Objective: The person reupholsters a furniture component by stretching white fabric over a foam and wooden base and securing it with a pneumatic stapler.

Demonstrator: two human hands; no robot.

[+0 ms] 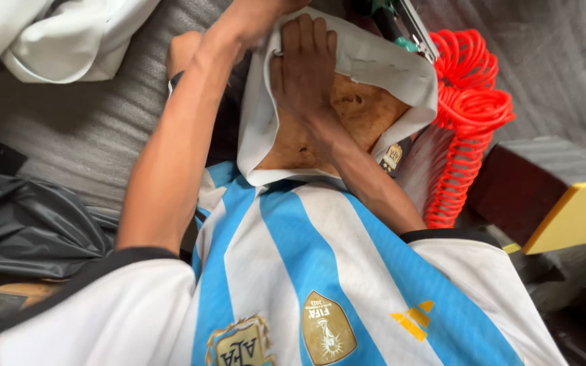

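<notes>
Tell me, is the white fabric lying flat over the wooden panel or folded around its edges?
Folded around: the white fabric wraps over the brown wooden panel, bare in the middle, with the right hand pressing the fabric's upper edge.

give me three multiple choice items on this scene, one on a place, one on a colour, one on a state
1. Where does the coiled hose lie?
A. on the person's right
B. on the person's left
C. under the black sheet

2. What colour is the coiled hose?
A. blue
B. red-orange
C. green

3. How is the right hand?
A. closed in a fist
B. hanging free
C. flat, fingers spread on the white cloth over the brown board

Answers: 1 A, the hose sits beyond the right arm. 2 B, its loops are bright red-orange. 3 C, the palm presses on the cloth's folded edge.
</notes>
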